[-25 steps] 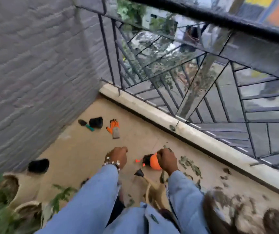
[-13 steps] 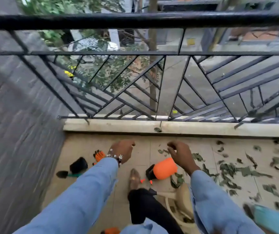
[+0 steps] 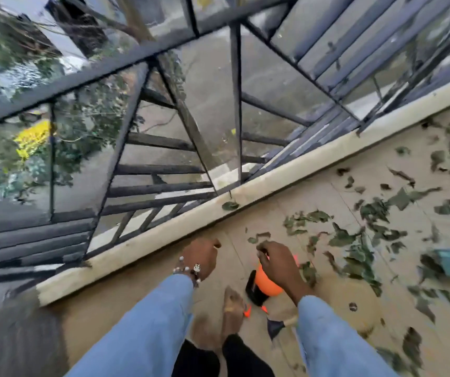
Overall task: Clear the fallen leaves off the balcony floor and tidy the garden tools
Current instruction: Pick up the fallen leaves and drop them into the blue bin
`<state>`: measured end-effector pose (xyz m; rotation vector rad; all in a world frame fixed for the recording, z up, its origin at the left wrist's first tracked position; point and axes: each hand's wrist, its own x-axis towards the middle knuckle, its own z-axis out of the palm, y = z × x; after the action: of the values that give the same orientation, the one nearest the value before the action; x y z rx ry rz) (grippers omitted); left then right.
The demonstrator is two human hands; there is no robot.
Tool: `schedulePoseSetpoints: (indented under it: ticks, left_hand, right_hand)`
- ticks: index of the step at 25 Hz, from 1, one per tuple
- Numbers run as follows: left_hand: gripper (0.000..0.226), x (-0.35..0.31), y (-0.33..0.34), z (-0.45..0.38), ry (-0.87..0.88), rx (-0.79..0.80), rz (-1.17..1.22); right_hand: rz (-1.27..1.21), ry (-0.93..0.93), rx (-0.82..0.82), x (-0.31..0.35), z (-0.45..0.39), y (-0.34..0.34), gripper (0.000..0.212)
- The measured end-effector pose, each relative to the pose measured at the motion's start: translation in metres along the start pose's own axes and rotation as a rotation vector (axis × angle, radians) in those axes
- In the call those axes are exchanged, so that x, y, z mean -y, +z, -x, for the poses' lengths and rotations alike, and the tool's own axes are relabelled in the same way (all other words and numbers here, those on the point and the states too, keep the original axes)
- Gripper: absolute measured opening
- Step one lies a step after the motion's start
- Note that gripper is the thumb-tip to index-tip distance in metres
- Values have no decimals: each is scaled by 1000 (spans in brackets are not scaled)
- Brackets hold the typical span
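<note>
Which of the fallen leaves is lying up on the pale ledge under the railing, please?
The single green leaf at the foot of a railing bar; every other leaf lies scattered on the balcony floor to its right.

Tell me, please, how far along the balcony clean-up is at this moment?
Nothing looks finished. Scattered green fallen leaves cover the beige tiled balcony floor, one lying on the pale concrete ledge. The left hand and right hand hang loosely curled, apparently empty, above the orange-and-black tool. A black-tipped wooden-handled tool lies beside it. Leaf clearing and tool tidying remain.
</note>
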<state>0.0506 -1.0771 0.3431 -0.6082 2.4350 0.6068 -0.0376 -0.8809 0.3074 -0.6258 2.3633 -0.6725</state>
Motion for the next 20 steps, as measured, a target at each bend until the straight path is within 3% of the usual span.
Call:
schedulePoseSetpoints:
  ticks: [7, 13, 17, 20]
  left_hand:
    - [28, 42, 92, -162, -16, 2, 190]
    - [27, 93, 173, -278, -82, -16, 253]
    - [21, 121, 205, -332, -284, -56, 486]
    - [19, 122, 212, -351, -380, -85, 679]
  right_hand:
    - [-20, 148, 51, -81, -138, 117, 26]
    - [106, 75, 54, -114, -270, 210, 34]
    - [189, 79, 77, -132, -322, 261, 39]
    - [119, 56, -23, -142, -332, 280, 35]
